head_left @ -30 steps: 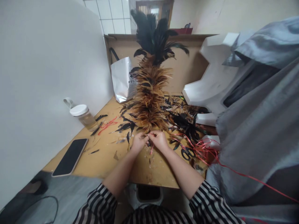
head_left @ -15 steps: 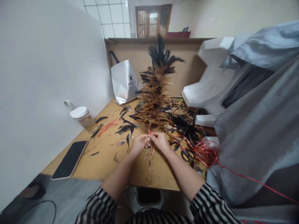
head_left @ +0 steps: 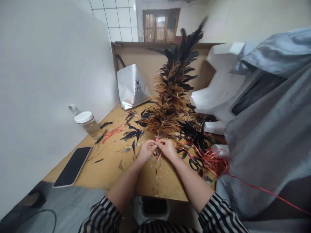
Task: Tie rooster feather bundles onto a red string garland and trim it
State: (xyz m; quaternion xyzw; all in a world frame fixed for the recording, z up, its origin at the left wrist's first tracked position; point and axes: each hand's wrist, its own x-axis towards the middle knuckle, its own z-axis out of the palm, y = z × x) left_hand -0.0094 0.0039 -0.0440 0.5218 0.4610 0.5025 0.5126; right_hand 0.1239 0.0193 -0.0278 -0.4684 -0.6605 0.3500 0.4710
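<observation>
A long feather duster of brown and black feathers rises from the wooden table, its black tip leaning to the right. My left hand and my right hand meet at its lower end, both pinched on the base where a red string hangs down. Loose black feathers lie just left of my hands.
A smartphone lies at the table's left front, with a white-lidded jar behind it. A silver bag stands at the back. Black scissors and tangled red string lie right of my hands, beside grey cloth and white foam.
The duster's top has swung from upright to leaning right. My hands have stayed at its base, still pinching there.
</observation>
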